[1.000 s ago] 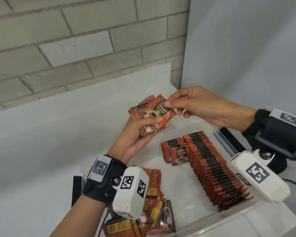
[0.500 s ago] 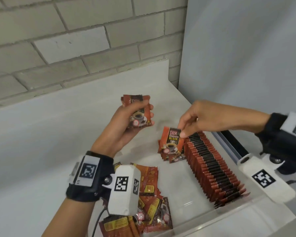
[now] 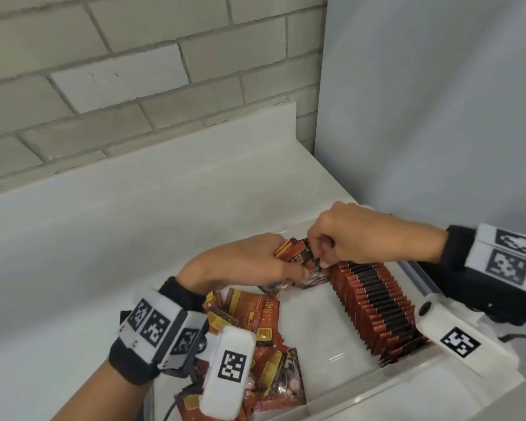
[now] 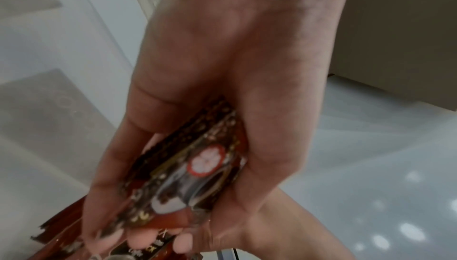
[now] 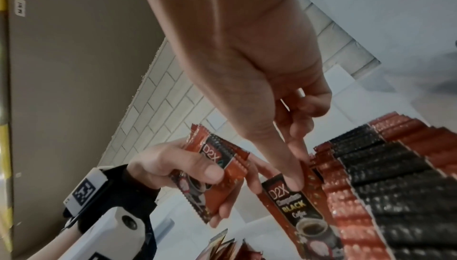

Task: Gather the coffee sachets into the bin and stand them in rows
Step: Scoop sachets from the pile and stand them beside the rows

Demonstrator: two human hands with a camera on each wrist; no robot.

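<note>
- The left wrist view is blurred; the print on the sachets there cannot be read, only a white round mark ringed in red; the wrist-worn white units with black-and-white tags cover part of the loose pile [image 3: 255, 326] in the head view, and the near edge of the clear bin [image 3: 340, 399] is cut off at the bottom of that view;
- where both hands meet in the head view, the fingertips and the sachets overlap, so the exact contact is hard to make out there; the right wrist view shows it better;
- the left hand [image 3: 240, 265] has its thumb and fingers [image 5: 210, 172] curled round a small stack of sachets [image 5: 220, 168], thumb on the front face, fingers behind, held above the bin floor;
- the right hand [image 3: 362, 235] pinches the top edge of a single sachet [image 5: 296, 205] between thumb and forefinger; its other fingers are curled in; this sachet stands upright at the far end of a short row, just beside the long standing row [image 3: 377, 311] of red and black sachets along the bin's right side;
- the loose pile lies flat and jumbled in the near left of the bin, which rests on the white tabletop [image 3: 73, 268];
- readable on the pinched sachet: "D2X", "BLACK", "Coffee", above a pictured cup; "D2X" shows on the held stack too.
</note>
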